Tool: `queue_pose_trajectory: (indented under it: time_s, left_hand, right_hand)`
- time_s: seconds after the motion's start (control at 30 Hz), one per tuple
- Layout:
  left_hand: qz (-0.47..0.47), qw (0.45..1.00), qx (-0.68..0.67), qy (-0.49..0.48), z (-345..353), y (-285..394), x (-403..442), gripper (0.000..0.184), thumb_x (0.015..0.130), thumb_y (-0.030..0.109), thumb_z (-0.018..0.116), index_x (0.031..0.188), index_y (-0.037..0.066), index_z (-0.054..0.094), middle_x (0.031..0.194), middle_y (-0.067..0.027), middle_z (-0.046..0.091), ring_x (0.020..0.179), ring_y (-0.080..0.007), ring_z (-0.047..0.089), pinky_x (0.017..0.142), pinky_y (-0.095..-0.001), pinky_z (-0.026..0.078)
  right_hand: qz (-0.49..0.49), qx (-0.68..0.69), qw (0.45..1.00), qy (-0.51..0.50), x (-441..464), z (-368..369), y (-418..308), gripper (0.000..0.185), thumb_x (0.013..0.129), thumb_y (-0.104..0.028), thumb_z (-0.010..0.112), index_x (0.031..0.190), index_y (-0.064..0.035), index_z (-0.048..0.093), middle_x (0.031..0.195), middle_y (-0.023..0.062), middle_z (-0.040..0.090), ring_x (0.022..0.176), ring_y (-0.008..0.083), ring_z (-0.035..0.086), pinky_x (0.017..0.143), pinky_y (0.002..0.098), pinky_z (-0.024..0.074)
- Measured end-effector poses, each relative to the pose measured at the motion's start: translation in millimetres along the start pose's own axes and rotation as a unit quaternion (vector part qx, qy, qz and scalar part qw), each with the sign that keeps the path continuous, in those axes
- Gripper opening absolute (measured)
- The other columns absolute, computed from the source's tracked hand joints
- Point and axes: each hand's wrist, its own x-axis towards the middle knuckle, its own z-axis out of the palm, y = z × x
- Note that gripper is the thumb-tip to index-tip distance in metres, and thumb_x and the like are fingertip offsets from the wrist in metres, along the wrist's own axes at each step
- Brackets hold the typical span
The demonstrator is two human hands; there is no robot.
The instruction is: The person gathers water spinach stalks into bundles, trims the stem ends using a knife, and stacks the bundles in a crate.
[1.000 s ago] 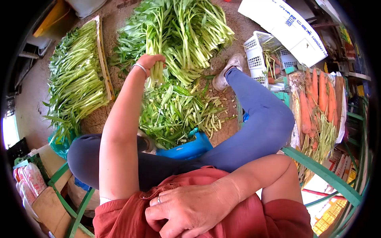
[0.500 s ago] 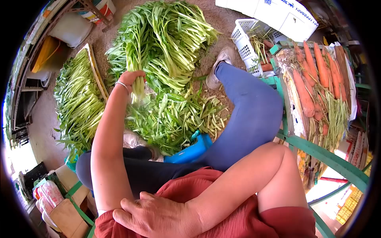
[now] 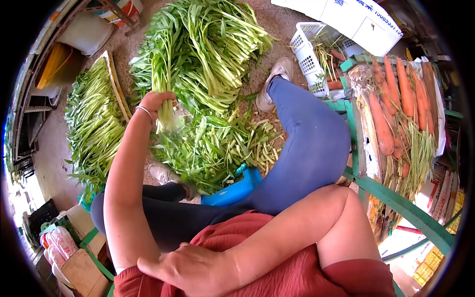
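My left hand [image 3: 157,101] is closed around the stems of a bunch of water spinach [image 3: 161,74]; its cut ends, below the fist, are blurred by motion. The bunch lies over the left side of a large heap of water spinach [image 3: 213,54] on the floor. Below it spread loose leaves and short cut stem pieces [image 3: 217,143]. My right arm crosses my lap, and my right hand [image 3: 198,270] rests curled against the red shirt [image 3: 237,232] by my left sleeve. Its fingertips are hidden, so what they grip, if anything, does not show.
More water spinach [image 3: 96,119] lies in a row at the left beside a pale board [image 3: 117,86]. A blue plastic object [image 3: 232,189] sits between my legs. At right, carrots [image 3: 381,123] lie on a green-framed stand [image 3: 405,195], with a white basket [image 3: 308,59] behind it.
My left hand has shifted slightly left with the bunch. My right hand has turned a little at the sleeve, with its fingers bunched differently. The view has shifted slightly.
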Motion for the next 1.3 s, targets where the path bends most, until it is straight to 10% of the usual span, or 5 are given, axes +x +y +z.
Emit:
queue_pose_trajectory:
  time_s: [0.53, 0.83, 1.0, 1.3]
  left_hand:
    - [0.008, 0.999, 0.042, 0.016, 0.8, 7.9, -2.4, 0.014, 0.070, 0.004, 0.063, 0.077, -0.006, 0.057, 0.067, -0.0126, 0.059, 0.056, -0.0208, 0.059, 0.050, -0.0325, 0.050]
    - [0.009, 0.999, 0.022, 0.034, -2.4, -5.8, -14.9, 0.013, 0.070, 0.001, 0.063, 0.079, -0.006, 0.056, 0.068, -0.0131, 0.059, 0.055, -0.0208, 0.059, 0.048, -0.0313, 0.051]
    - [0.016, 0.999, 0.000, 0.032, -3.6, -22.7, -11.7, 0.015, 0.070, -0.001, 0.063, 0.080, -0.008, 0.056, 0.071, -0.0139, 0.060, 0.056, -0.0214, 0.060, 0.048, -0.0301, 0.051]
    - [0.026, 0.999, 0.011, 0.035, 17.8, -43.0, -2.0, 0.017, 0.071, 0.005, 0.063, 0.083, -0.006, 0.057, 0.072, -0.0118, 0.061, 0.062, -0.0198, 0.061, 0.054, -0.0290, 0.052]
  right_hand:
    - [-0.066, 0.211, 0.971, 0.088, -7.9, 5.7, 16.0, 0.026, 0.063, 0.006, 0.051, 0.082, -0.0031, 0.035, 0.066, 0.0180, 0.051, 0.070, 0.0391, 0.052, 0.060, 0.0398, 0.0396]
    - [-0.056, 0.093, 0.989, 0.104, -11.2, -12.2, 8.0, 0.036, 0.059, 0.006, 0.052, 0.091, -0.0008, 0.038, 0.065, 0.0184, 0.054, 0.072, 0.0389, 0.055, 0.060, 0.0422, 0.0427]
    - [-0.109, -0.234, 0.939, 0.229, 8.1, -2.9, -10.5, 0.048, 0.058, -0.002, 0.061, 0.104, 0.0017, 0.048, 0.062, 0.0110, 0.057, 0.063, 0.0257, 0.059, 0.057, 0.0312, 0.0451]
    - [-0.184, -0.352, 0.897, 0.195, 40.2, 14.3, -52.7, 0.020, 0.075, -0.020, 0.054, 0.081, -0.0014, 0.057, 0.069, 0.0122, 0.053, 0.064, 0.0242, 0.052, 0.056, 0.0399, 0.0412]
